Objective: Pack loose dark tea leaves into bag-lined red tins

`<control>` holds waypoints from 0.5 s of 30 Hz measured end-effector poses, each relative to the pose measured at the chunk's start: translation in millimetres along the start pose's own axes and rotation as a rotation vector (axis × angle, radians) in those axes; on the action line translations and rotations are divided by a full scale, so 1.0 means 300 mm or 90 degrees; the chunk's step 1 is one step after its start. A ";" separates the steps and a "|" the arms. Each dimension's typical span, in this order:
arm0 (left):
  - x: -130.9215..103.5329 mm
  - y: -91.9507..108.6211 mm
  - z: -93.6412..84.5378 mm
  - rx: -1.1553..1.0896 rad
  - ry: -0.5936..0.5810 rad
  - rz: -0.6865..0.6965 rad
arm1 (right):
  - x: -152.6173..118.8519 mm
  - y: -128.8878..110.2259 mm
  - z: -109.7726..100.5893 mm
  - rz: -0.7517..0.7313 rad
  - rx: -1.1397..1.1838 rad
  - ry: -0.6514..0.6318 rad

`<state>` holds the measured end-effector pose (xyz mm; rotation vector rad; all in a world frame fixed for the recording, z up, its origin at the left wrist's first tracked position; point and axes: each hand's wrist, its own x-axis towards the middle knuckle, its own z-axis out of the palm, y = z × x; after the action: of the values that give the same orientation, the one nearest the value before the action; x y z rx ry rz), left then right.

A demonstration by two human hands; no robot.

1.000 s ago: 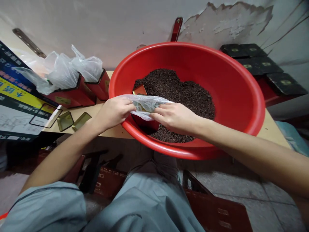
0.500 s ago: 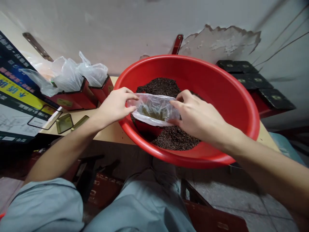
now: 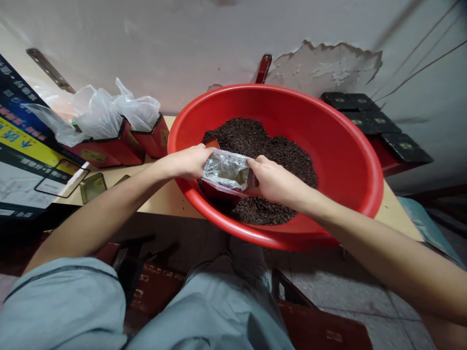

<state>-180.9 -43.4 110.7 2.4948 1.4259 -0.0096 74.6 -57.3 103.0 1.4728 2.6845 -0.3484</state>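
A clear plastic bag (image 3: 226, 171) lines a red tin (image 3: 221, 193) that stands in a big red plastic basin (image 3: 343, 160). The bag's mouth is spread, with its edge turned outward over the tin's rim. My left hand (image 3: 193, 161) is closed on the left side of the bag's edge; its fingertips are partly hidden. On the opposite side my right hand (image 3: 273, 180) grips the bag with the thumb on top. Dark, dry, tea-like leaves (image 3: 270, 146) lie heaped in the basin around the tin. Just behind the bag shows a small reddish edge (image 3: 212, 144).
Several red tins (image 3: 109, 153) with plastic bags (image 3: 98, 112) sticking out stand at the left, near gold-coloured lids (image 3: 93, 187). A printed carton (image 3: 25, 141) is at the far left. Several black-topped tins (image 3: 372, 121) stand right of the basin on the wooden table (image 3: 168, 199).
Both hands have moved closer together, pulling the bag's edge down and outward over the tin. The bag's opening now looks squarer and narrower. The view has shifted slightly.
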 end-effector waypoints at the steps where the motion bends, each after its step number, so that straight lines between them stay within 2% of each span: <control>1: 0.008 -0.001 0.006 -0.031 -0.012 0.012 | 0.007 0.007 0.017 -0.007 0.028 0.019; 5: 0.019 -0.027 0.034 -0.181 -0.008 0.062 | 0.017 0.025 0.081 -0.039 0.207 0.077; 9: 0.029 -0.084 0.049 -0.284 -0.021 0.073 | 0.026 0.030 0.108 0.007 0.314 0.076; 15: 0.052 -0.146 0.047 -0.222 -0.053 0.067 | 0.050 0.059 0.115 0.025 0.401 0.029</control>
<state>-208.0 -12.4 85.2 2.2500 1.1485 0.1414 79.3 -43.5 63.9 1.6640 2.7032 -1.2607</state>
